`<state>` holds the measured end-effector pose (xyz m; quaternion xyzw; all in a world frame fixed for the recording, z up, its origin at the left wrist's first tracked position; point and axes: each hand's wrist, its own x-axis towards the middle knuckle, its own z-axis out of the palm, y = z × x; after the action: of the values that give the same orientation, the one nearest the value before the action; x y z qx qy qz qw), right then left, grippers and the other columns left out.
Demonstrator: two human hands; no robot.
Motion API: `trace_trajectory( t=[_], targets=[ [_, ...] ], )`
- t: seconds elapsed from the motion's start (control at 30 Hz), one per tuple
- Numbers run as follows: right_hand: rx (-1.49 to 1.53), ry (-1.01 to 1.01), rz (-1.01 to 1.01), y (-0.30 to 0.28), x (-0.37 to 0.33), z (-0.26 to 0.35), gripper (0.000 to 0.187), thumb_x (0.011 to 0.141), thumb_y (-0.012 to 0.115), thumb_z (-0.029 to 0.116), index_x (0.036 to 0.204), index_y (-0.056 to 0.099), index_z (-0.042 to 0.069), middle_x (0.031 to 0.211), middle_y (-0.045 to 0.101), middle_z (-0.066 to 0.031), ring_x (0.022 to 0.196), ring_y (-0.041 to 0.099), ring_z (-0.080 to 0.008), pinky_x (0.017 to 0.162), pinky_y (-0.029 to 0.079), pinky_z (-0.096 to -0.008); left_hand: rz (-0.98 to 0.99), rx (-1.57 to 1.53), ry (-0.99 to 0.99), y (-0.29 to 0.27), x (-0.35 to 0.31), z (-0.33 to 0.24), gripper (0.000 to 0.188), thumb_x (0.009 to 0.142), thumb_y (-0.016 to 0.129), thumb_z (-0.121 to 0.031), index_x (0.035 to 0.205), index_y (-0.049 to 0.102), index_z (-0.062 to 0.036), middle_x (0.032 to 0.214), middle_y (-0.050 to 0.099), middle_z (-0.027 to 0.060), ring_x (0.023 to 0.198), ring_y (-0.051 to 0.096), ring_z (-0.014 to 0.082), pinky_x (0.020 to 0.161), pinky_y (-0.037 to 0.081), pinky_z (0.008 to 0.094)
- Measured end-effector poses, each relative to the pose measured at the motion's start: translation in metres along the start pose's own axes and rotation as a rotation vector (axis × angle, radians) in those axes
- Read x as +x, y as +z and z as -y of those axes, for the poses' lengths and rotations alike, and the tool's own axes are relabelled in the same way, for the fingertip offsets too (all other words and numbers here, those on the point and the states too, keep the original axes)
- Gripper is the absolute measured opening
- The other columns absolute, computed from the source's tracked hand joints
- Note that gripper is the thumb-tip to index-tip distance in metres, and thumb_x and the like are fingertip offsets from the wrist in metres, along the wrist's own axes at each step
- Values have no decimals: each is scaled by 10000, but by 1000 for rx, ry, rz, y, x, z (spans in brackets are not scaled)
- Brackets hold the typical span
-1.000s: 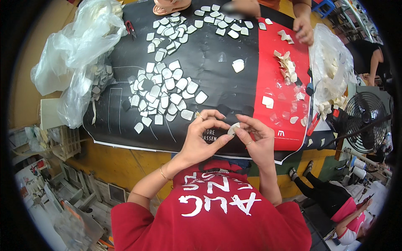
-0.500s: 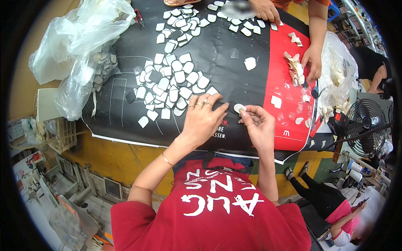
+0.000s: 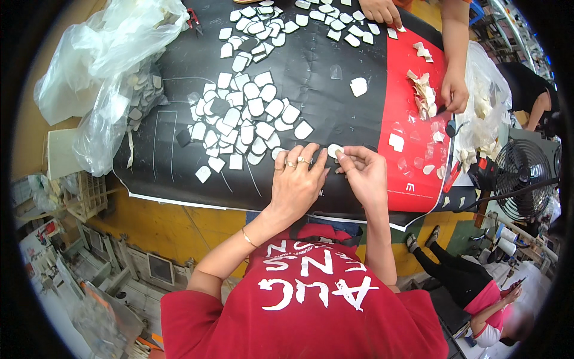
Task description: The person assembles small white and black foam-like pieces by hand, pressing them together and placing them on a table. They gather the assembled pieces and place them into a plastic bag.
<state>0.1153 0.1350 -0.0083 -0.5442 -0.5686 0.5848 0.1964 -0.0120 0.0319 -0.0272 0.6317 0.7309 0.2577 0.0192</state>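
My right hand (image 3: 366, 173) pinches a small white piece (image 3: 335, 150), rounded along its visible edge, between thumb and fingers. To its left, my left hand (image 3: 297, 182) rests palm down with its fingers stretched forward on the black part of the table cover. Its fingertips lie close to the pinched piece; whatever is under them is hidden. Just beyond that hand spreads a heap of white pieces with dark edges (image 3: 242, 116), each rounded at one end. A single one (image 3: 304, 130) lies at the heap's right edge.
Clear plastic bags (image 3: 113, 54) with more pieces stand at the left. Red-handled snips (image 3: 194, 21) lie beyond. Across the table, a co-worker's hand (image 3: 455, 93) is near peeled white scraps (image 3: 423, 96) on the red area. A black fan (image 3: 523, 179) stands at the right.
My left hand has turned, its fingers now pointing more straight ahead and its thumb nearer them. My right hand has shifted slightly left with the white piece. The co-worker's hand has moved right.
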Motion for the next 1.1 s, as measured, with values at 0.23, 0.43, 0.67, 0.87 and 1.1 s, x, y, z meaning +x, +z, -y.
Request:
trace_trajectory(
  t=[0.23, 0.43, 0.67, 0.87, 1.1],
  targets=[
    [-20, 46, -10, 0, 1, 1, 252, 894, 722, 88, 1030, 691, -122, 841, 740, -136, 672, 687, -118, 617, 548, -251, 21, 0, 10, 0, 0, 1, 380, 836, 728, -227, 1177, 677, -67, 1196, 580, 66, 1113, 518, 239, 973, 346, 418],
    [-35, 19, -35, 3, 4, -4, 240, 890, 726, 98, 1004, 705, -111, 796, 738, -130, 654, 686, -116, 611, 549, -256, 27, -14, 11, 0, 1, 1, 364, 841, 725, -216, 1171, 683, -68, 1187, 578, 61, 1107, 521, 246, 981, 324, 418],
    [-69, 31, -33, 4, 1, 3, 210, 894, 721, 71, 987, 693, -116, 799, 720, -105, 658, 660, -99, 609, 544, -241, 26, -47, -8, -3, 4, 3, 393, 842, 719, -212, 1214, 670, -95, 1194, 573, 67, 1094, 529, 249, 974, 328, 423],
    [-110, 36, -47, 5, 0, 6, 232, 897, 732, 84, 977, 685, -129, 796, 716, -101, 657, 653, -99, 610, 544, -235, 68, 31, 62, -3, 8, 4, 482, 792, 734, -196, 1254, 639, -96, 1235, 578, 82, 1118, 543, 245, 986, 345, 429],
    [-144, -105, -192, 16, -10, 6, 231, 898, 740, 148, 905, 707, -81, 729, 718, -140, 612, 681, -147, 567, 530, -295, 89, 74, 66, 1, 4, 1, 454, 792, 718, -175, 1238, 658, -115, 1262, 564, 86, 1115, 538, 251, 993, 337, 433]
  ],
)
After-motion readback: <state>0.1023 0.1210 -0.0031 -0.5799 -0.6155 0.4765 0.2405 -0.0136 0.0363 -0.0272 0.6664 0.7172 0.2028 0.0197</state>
